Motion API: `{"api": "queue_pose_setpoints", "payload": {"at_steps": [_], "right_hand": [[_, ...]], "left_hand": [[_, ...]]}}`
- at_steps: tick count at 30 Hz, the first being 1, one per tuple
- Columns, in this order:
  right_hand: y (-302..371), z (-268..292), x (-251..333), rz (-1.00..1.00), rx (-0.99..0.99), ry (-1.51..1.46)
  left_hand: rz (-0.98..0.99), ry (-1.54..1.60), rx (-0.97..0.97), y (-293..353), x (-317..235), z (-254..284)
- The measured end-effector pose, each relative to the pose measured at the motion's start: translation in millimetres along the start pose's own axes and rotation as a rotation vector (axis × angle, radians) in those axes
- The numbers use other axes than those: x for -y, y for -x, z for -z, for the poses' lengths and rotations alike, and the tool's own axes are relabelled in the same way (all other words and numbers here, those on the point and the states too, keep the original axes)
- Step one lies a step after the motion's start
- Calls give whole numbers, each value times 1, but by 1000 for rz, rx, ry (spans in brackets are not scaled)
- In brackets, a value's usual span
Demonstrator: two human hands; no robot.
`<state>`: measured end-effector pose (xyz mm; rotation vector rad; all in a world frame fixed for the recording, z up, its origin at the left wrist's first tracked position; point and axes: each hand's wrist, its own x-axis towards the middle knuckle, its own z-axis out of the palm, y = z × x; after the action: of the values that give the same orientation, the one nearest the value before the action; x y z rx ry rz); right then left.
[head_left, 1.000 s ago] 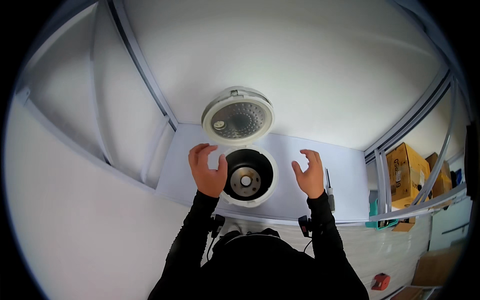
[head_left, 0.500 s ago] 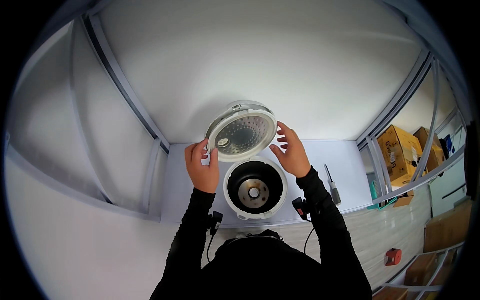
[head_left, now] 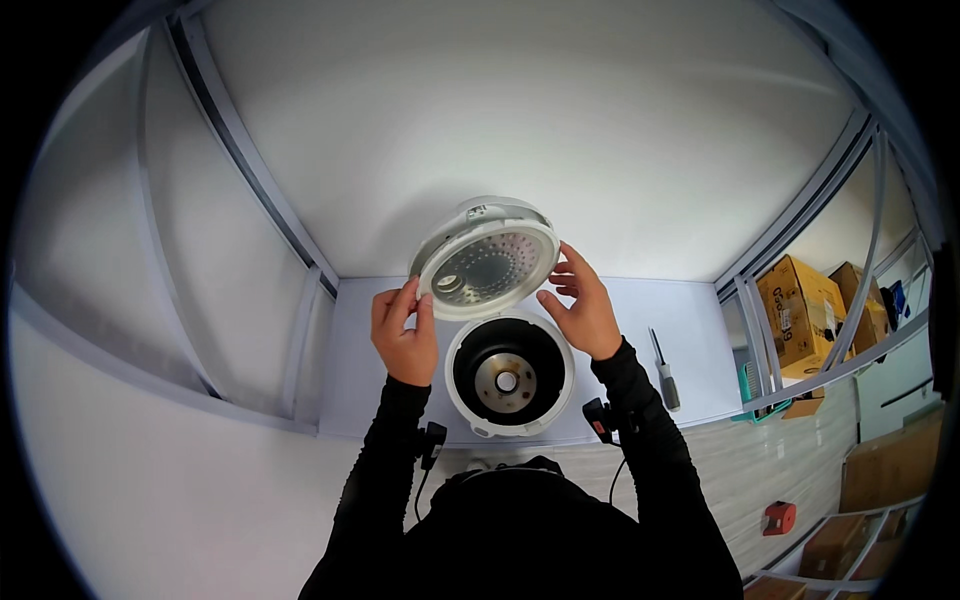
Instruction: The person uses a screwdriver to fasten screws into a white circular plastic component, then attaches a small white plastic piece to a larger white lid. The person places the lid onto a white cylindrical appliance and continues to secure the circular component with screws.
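A white rice cooker (head_left: 460,400) stands on the table with its lid raised toward the wall. Its dark inside shows a round metal heating plate (head_left: 500,378) with brownish stains. Facing me is the lid's white-rimmed inner cover (head_left: 490,268), its metal face dotted with small bumps. A gap shows between this cover and the lid's outer shell (head_left: 500,203). My left hand (head_left: 406,335) pinches the cover's lower left rim between thumb and fingers. At the right rim, my right hand (head_left: 585,310) has its fingers curled behind the edge and its thumb near the front.
On the table to the right lies a screwdriver (head_left: 668,387) with a grey handle. A wall rises behind the cooker, with metal frame posts (head_left: 300,240) at both sides. Past the right frame are cardboard boxes (head_left: 800,310), a teal basket (head_left: 765,410) and a red object (head_left: 779,517) on the floor.
The inner cover has shifted slightly to the right and up, and the gap to the outer shell looks wider at the left. Both hands stay at its rim.
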<state>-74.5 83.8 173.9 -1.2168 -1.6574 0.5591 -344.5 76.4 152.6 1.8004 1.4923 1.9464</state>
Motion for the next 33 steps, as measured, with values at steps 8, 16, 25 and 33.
{"api": "queue_pose_setpoints", "payload": {"at_steps": [8, 16, 25, 33], "right_hand": [[12, 21, 19, 23, -27, -129], [39, 76, -2, 146, -23, -400], [96, 163, -64, 163, 28, -463], [140, 216, -119, -69, 214, -465]], "left_hand": [[-3, 7, -59, 8, -35, 9], [60, 173, -121, 47, -94, -12], [27, 279, -12, 123, -141, -74], [21, 234, 176, 167, -171, -119]]}}
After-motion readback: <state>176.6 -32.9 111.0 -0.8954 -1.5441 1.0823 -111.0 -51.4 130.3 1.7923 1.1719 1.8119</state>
